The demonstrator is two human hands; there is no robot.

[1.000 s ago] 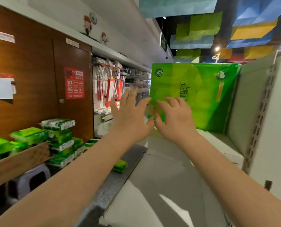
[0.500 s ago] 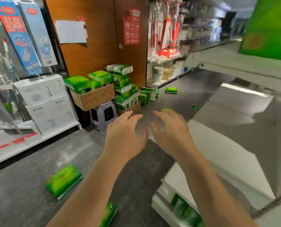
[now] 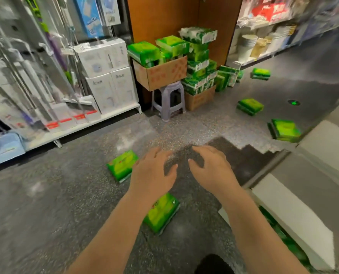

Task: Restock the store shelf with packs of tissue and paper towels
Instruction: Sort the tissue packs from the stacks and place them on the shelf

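Green tissue packs lie scattered on the grey floor. One pack [image 3: 121,167] lies just left of my left hand [image 3: 152,174]. Another pack [image 3: 162,213] sits beneath my left forearm. Two more packs [image 3: 250,106] [image 3: 285,129] lie farther right on the floor. Both my left hand and my right hand [image 3: 211,167] hover palm down over the floor, fingers relaxed and spread, holding nothing. The white store shelf [image 3: 295,212] stands at the right, with green packs visible on its lowest level.
A cardboard box [image 3: 160,74] of green packs sits on a purple stool [image 3: 168,99]. Beside it rises a stack of packs [image 3: 199,62] on another box. White boxes and mops fill the rack [image 3: 81,123] on the left. A dark shoe [image 3: 214,264] shows at the bottom.
My view has swung from the large green pack on the top shelf down to the floor. Both hands have dropped with it and stay empty.
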